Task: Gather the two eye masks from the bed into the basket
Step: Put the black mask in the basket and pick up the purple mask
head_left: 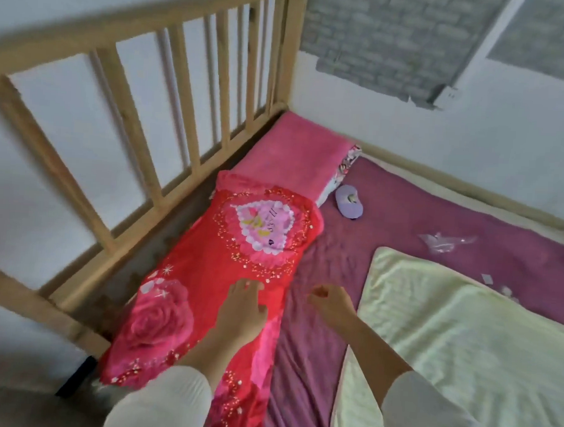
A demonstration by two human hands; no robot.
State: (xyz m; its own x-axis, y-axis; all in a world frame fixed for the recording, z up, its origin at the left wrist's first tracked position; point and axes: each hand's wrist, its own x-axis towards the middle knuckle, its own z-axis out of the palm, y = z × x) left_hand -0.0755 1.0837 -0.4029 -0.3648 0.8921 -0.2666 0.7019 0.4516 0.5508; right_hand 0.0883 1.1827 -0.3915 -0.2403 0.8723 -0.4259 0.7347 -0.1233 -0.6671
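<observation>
A lilac eye mask (349,202) lies on the purple sheet (402,214) beside the pink pillow, far ahead of both hands. My left hand (242,310) hovers over the red floral quilt with fingers spread and nothing in it. My right hand (330,302) is over the purple sheet, fingers loosely curled and empty. A second eye mask and the basket are not in view.
A red floral quilt (209,294) lies along the wooden slatted headboard (169,84). A pink pillow (294,154) sits at the far corner. A pale green blanket (457,352) covers the right side. A clear plastic wrapper (444,241) lies on the sheet.
</observation>
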